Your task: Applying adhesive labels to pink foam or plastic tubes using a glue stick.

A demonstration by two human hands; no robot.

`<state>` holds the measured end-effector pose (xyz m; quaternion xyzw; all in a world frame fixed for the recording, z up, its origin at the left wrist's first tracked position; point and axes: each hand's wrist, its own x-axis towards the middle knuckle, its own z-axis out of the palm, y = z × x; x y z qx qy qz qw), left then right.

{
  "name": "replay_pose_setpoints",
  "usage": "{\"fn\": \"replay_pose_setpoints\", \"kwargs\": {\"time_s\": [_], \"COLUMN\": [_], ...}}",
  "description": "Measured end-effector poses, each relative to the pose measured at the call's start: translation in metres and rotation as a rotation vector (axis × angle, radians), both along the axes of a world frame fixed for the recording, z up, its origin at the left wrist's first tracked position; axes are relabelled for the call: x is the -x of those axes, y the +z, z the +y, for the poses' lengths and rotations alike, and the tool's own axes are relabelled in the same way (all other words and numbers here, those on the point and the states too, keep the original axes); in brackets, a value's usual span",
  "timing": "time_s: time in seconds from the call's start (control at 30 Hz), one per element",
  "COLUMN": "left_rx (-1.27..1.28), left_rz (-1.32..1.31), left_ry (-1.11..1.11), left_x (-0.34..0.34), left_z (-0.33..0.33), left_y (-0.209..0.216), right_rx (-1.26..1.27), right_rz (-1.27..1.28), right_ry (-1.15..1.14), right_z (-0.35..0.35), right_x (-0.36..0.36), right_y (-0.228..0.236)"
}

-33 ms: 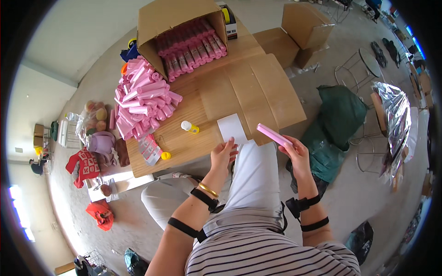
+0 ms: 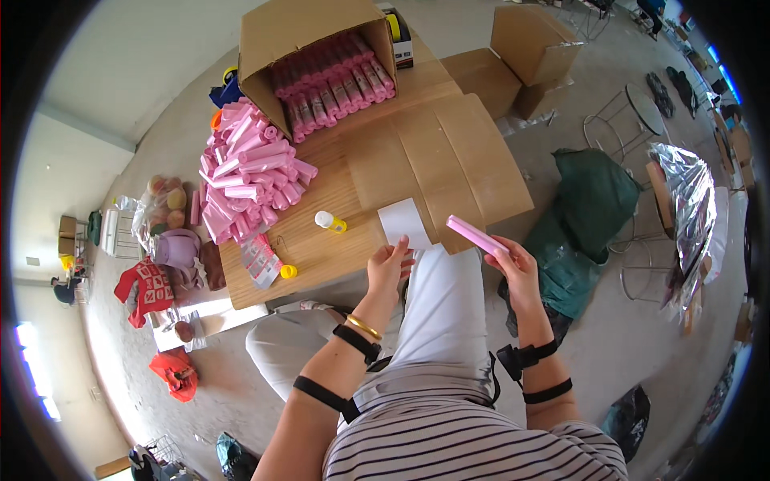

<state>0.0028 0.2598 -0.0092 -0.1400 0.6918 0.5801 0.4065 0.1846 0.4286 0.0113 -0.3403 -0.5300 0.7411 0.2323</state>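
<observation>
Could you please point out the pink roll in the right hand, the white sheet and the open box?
pink roll point(image 2: 476, 235), head view, middle of its length
white sheet point(image 2: 403, 222), head view, its centre
open box point(image 2: 301, 32), head view, top flap

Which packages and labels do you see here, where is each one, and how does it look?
White label sheet: table's near edge, at left hand; blank rectangle.
Pink pack: in right hand; long, slim.
Pink pile: table's left; loose heap.
Open carton: table's far side; brown, holding pink packs.
Flat cardboard: table's right; brown.
</observation>
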Motion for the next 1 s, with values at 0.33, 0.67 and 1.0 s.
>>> {"fn": "replay_pose_setpoints", "kwargs": {"time_s": [0.33,0.67,1.0], "left_rx": [-0.379,-0.696,-1.009], "left_rz": [0.034,0.085,0.032], "left_ry": [0.271,0.190,0.000], "left_x": [0.015,0.012,-0.030], "left_z": [0.018,0.011,-0.029], "left_y": [-0.001,0.023,0.148], "right_rx": [0.016,0.215,-0.514], "right_rz": [-0.003,0.212,0.244], "right_ry": [0.011,0.047,0.226], "right_z": [0.002,-0.006,-0.054], "right_x": [-0.003,0.021,0.057], "right_y": [0.000,0.045,0.123]}}
